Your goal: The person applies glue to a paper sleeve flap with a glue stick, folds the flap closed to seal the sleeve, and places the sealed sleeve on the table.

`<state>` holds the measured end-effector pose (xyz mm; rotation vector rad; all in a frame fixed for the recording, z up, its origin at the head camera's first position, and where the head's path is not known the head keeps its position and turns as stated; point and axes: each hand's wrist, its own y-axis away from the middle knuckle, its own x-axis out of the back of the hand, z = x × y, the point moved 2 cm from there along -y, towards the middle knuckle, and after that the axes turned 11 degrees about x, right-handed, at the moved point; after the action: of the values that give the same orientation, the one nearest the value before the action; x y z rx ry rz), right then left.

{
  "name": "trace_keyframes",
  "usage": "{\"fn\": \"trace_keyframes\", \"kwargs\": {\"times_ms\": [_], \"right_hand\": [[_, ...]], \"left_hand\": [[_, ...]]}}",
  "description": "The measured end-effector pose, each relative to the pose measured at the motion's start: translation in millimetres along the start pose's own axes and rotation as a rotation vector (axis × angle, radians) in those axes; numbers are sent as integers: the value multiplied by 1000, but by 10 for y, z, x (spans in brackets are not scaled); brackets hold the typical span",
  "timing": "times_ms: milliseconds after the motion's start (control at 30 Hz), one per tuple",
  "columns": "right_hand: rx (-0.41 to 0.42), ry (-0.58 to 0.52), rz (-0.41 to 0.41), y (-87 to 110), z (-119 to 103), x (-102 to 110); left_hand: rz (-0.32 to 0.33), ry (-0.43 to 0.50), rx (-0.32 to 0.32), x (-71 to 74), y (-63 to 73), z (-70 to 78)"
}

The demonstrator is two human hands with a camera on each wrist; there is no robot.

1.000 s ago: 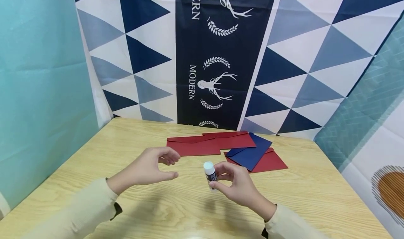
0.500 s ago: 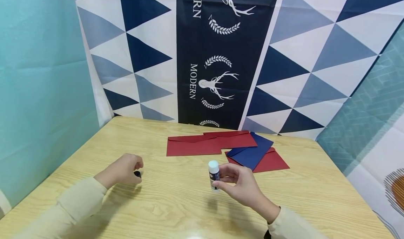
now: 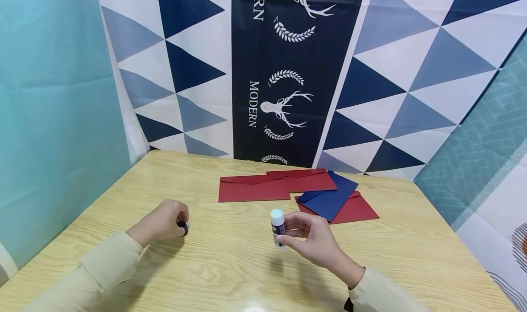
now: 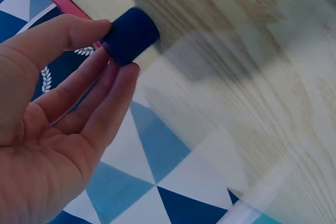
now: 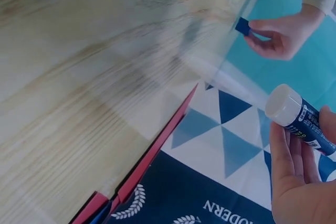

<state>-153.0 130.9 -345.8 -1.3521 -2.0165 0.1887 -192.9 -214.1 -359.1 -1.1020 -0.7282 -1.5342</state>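
Note:
My left hand pinches a small dark blue cap between thumb and fingertips, low over the left part of the wooden table. In the left wrist view the cap is a short, smooth cylinder. My right hand holds a glue stick nearly upright above the middle of the table, thumb on one side and fingers on the other. The stick has a dark blue label with small print and a white upper end. A wide gap of table separates the two hands.
Beyond the right hand lie a red envelope, a second red one, a blue envelope and a third red one, partly overlapping. Patterned cloth hangs behind the table, and teal cloth at its left.
My left hand, a second ago spread near the middle with no cap visible, has moved left and now pinches the blue cap. The right hand with the glue stick has barely moved.

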Motion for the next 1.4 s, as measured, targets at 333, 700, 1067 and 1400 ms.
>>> {"fn": "trace_keyframes", "kwargs": {"times_ms": [333, 700, 1067, 1400], "right_hand": [[25, 14, -11, -78, -52, -47], [37, 42, 8, -137, -150, -74], [73, 5, 21, -151, -153, -97], [80, 101, 15, -166, -164, -87]], "left_hand": [[-105, 379, -34, 111, -80, 586], [-104, 824, -75, 197, -78, 1146], [-86, 914, -71, 147, -62, 1241], [-34, 871, -91, 143, -106, 1270]]}}
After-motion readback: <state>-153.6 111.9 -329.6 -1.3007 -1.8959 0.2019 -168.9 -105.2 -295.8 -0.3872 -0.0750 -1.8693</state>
